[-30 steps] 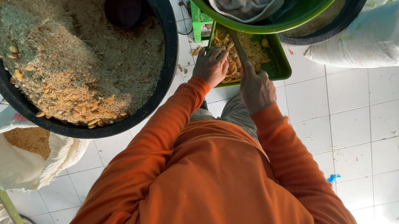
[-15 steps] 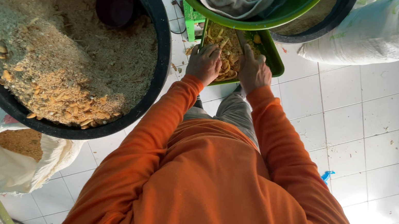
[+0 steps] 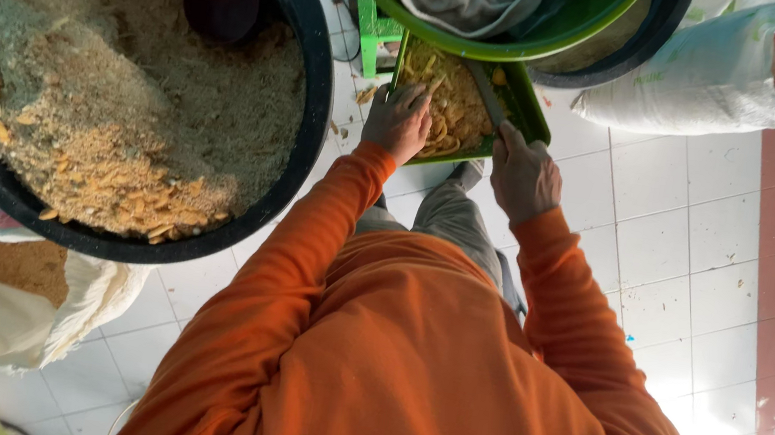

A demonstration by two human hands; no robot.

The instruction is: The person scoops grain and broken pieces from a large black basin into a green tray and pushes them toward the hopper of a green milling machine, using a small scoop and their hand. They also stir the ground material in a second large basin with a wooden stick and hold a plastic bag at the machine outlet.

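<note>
2 black tubs (image 3: 311,76), 2 white sacks (image 3: 40,320), 1 green tray (image 3: 532,107).

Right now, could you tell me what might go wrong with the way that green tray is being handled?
The green tray is tilted, so the yellowish scraps could slide past its edge onto the white tiled floor. The right hand holds a knife-like tool close to the left hand in the scraps, so the fingers might get nicked.

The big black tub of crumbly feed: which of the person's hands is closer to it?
The left. The left hand rests on the green tray just beside the black tub; the right hand sits farther off, at the tray's other side.
</note>
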